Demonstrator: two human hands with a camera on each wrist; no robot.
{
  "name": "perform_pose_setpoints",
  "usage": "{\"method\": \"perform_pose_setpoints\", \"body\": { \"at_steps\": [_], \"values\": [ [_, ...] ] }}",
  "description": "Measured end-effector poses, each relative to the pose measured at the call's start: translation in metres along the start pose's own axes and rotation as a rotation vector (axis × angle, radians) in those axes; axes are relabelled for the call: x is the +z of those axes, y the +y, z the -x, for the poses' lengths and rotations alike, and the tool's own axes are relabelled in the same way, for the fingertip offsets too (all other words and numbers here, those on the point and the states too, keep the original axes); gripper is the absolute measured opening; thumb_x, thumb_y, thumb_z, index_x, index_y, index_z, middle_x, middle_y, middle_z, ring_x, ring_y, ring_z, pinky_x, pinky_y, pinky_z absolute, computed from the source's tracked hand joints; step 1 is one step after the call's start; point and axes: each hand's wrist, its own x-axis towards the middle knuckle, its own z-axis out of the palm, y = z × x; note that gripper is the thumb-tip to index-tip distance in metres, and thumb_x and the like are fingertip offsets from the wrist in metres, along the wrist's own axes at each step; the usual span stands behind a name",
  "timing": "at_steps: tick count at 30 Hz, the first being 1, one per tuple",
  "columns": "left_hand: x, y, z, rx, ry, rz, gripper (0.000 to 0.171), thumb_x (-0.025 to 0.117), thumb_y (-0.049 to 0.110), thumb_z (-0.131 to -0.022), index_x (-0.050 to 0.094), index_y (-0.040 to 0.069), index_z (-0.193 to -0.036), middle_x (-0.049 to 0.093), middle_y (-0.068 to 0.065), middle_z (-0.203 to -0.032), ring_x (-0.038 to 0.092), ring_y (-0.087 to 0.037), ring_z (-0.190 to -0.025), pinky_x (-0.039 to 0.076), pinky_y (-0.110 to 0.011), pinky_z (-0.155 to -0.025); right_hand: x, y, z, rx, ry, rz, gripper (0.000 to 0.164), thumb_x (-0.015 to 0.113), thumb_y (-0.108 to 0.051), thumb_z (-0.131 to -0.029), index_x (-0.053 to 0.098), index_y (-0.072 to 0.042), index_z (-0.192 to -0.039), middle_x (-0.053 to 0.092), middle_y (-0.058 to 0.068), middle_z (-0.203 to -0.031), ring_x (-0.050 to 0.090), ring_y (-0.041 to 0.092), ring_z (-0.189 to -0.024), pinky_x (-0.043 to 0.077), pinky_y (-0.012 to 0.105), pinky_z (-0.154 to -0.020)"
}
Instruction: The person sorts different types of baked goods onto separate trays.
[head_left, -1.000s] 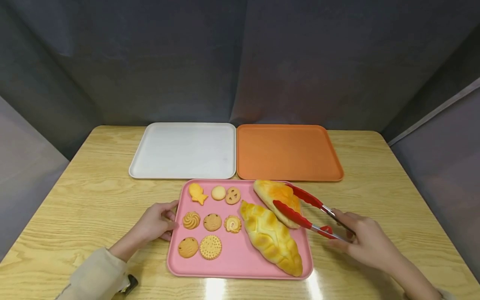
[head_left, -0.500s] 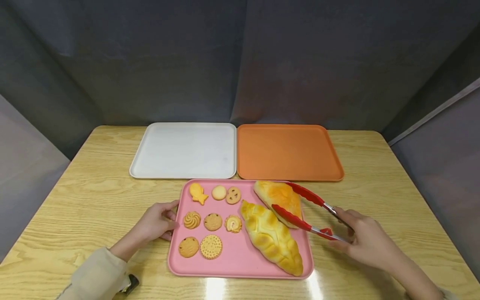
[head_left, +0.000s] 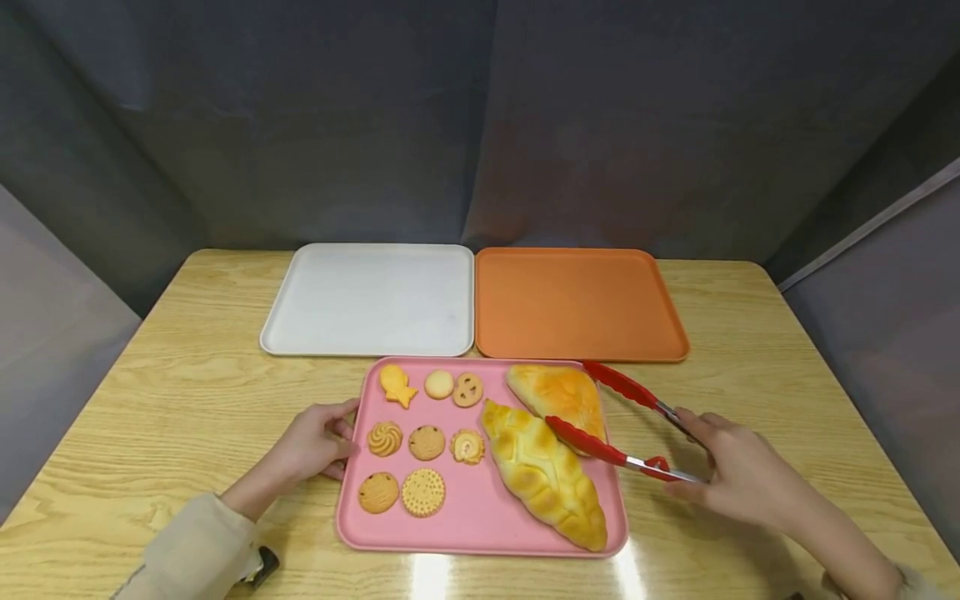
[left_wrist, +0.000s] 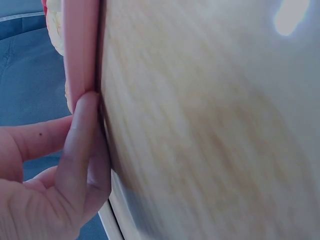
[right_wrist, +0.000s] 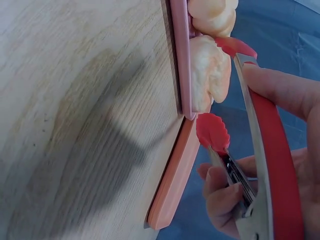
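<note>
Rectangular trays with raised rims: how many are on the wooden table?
3: a white rectangular tray at the back left; an orange rectangular tray to its right; a pink rectangular tray in front.

Red tongs (head_left: 592, 442) spread astride triangular golden bread (head_left: 564, 393) on pink tray (head_left: 480, 521).

Tbh I've got red tongs (head_left: 588, 439) blocking part of the triangular bread (head_left: 558, 390) at the pink tray's (head_left: 480, 521) far-right corner, and the desk's (head_left: 750, 333) near edge cropped.

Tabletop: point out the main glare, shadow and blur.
Head: two glare patches on the tabletop, by the near edge of the pink tray; left wrist: one glare spot, upper right, wood grain blurred; right wrist: a broad shadow on the wood.
</note>
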Motion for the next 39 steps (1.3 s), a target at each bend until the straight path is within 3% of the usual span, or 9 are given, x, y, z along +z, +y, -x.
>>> {"method": "perform_pose_setpoints", "body": {
  "at_steps": [10, 20, 28, 39],
  "values": [
    [0.001, -0.001, -0.001, -0.007, 0.004, 0.000, 0.062, 0.055, -0.013, -0.079, 0.033, -0.007, -0.137, 0.050, -0.015, -0.083, 0.055, -0.018, -0.051, 0.056, -0.036, -0.048, -0.010, -0.003, -0.005, -0.007, -0.068, 0.042, 0.080, 0.081, -0.036, -0.060, 0.053, 0.010, -0.119, 0.047, -0.004, -0.070, 0.031, 0.001, -0.047, 0.030, 0.019, -0.042],
    [0.000, 0.000, -0.002, -0.020, 0.013, -0.013, 0.062, 0.055, -0.013, -0.079, 0.035, -0.006, -0.137, 0.049, -0.015, -0.083, 0.055, -0.018, -0.051, 0.056, -0.036, -0.048, -0.012, -0.003, -0.017, 0.041, -0.203, 0.064, 0.088, 0.080, -0.037, -0.061, 0.047, 0.016, -0.122, 0.060, 0.014, -0.087, 0.043, 0.013, -0.061, 0.036, 0.027, -0.048],
    [0.000, 0.002, 0.001, -0.018, 0.009, -0.011, 0.062, 0.055, -0.013, -0.079, 0.033, -0.007, -0.137, 0.049, -0.015, -0.083, 0.054, -0.018, -0.050, 0.056, -0.036, -0.047, -0.008, -0.001, -0.018, 0.000, -0.157, 0.067, 0.084, 0.080, -0.032, -0.060, 0.048, 0.017, -0.120, 0.061, 0.015, -0.090, 0.055, 0.018, -0.071, 0.048, 0.034, -0.057],
    [0.001, 0.003, 0.001, 0.003, 0.005, -0.026, 0.061, 0.055, -0.013, -0.080, 0.033, -0.008, -0.137, 0.050, -0.015, -0.082, 0.054, -0.018, -0.051, 0.056, -0.035, -0.046, -0.005, -0.004, -0.019, -0.024, -0.134, 0.040, 0.077, 0.080, -0.028, -0.060, 0.053, 0.017, -0.116, 0.063, 0.014, -0.090, 0.056, 0.018, -0.069, 0.047, 0.033, -0.054]
  ]
}}
